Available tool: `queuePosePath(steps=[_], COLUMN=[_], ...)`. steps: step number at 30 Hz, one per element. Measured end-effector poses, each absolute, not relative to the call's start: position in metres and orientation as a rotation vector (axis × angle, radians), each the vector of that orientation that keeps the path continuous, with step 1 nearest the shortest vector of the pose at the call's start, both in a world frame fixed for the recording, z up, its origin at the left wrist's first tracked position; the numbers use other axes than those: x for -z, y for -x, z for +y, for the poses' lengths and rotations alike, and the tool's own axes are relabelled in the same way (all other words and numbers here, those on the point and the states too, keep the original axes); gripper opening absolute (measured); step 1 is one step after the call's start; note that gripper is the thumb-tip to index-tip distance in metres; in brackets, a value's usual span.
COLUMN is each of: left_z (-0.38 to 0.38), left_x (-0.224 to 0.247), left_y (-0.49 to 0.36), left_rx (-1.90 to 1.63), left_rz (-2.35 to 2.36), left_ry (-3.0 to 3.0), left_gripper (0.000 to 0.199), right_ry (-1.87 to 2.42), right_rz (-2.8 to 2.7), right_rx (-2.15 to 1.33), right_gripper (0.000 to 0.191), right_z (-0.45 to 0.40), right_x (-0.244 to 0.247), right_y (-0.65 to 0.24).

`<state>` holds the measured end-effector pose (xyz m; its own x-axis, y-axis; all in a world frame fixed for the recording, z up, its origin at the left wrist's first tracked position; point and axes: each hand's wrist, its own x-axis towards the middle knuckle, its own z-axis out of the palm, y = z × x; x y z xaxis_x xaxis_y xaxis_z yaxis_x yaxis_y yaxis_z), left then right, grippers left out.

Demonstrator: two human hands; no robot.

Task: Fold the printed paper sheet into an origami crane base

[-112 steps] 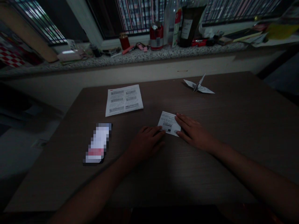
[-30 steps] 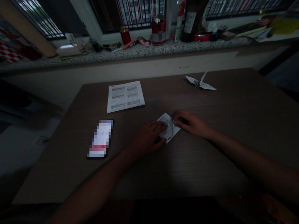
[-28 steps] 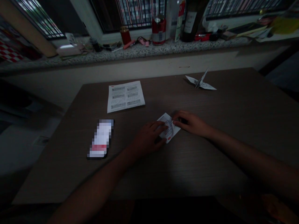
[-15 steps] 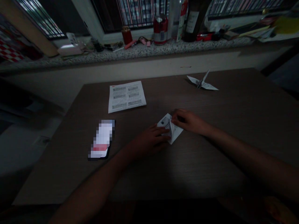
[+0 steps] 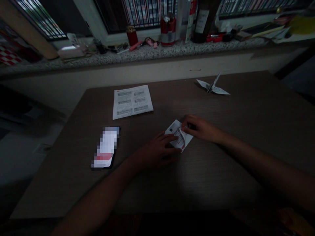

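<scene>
A small folded sheet of printed paper [image 5: 174, 126] lies turned like a diamond on the dark table, between my hands. My left hand [image 5: 163, 147] rests on its left side, fingers stretched out over the print. Thumb and fingers of my right hand [image 5: 194, 127] pinch a flap at the right, which curls up and bares printed text beneath. The tips of the right fingers are partly hidden by the hand itself.
A folded paper crane [image 5: 213, 88] stands at the back right of the table [image 5: 241, 131]. Printed sheets [image 5: 133, 102] lie back left, with a lit phone [image 5: 106, 147] nearer me. Behind, a stone windowsill [image 5: 147, 52] carries a red can [image 5: 168, 30], bottles [image 5: 202, 23] and clutter.
The flap under my right hand has been drawn further right, showing more of the text below it. My left fingers have shifted slightly lower on the paper.
</scene>
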<state>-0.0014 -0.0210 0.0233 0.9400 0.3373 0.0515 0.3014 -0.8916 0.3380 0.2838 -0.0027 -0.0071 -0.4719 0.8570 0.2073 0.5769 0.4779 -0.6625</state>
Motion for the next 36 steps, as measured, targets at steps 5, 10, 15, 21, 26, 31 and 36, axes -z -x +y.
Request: queuePosePath(steps=[5,10,15,21,26,31,36], left_z=[-0.023,-0.023,-0.022,-0.023,-0.024,-0.025,-0.026], left_x=[-0.027,-0.024,-0.021,-0.023,-0.022,-0.02,-0.015], left_y=[0.0,0.0,-0.001,-0.003,-0.002,-0.004,-0.007], left_rx=[-0.132,-0.227,-0.233,-0.231,-0.193,-0.19,-0.209], left_rz=[0.445,0.428,0.349,0.346,0.366,0.49,0.503], left_ry=[-2.775,-2.743,-2.731,-2.727,-2.768,-2.713,-2.721], left_gripper=[0.034,0.032,0.03,0.029,0.03,0.054,0.059], right_ry=[1.218,1.316,1.385,1.397,1.395,1.387,1.369], right_rz=[-2.19,-2.19,-2.177,-2.163,-2.158,-2.146,-2.142], right_rx=[-0.662,-0.584,-0.486,-0.392,-0.397,-0.416,-0.434], right_gripper=[0.013,0.012,0.013,0.009,0.008,0.009,0.01], right_z=[-0.003,-0.004,-0.008,-0.013,-0.013,-0.012,-0.011], right_x=[0.007,0.005,0.007,0.011,0.012,0.013,0.014], right_y=[-0.277,-0.267,-0.262,-0.261,-0.263,-0.264,-0.266])
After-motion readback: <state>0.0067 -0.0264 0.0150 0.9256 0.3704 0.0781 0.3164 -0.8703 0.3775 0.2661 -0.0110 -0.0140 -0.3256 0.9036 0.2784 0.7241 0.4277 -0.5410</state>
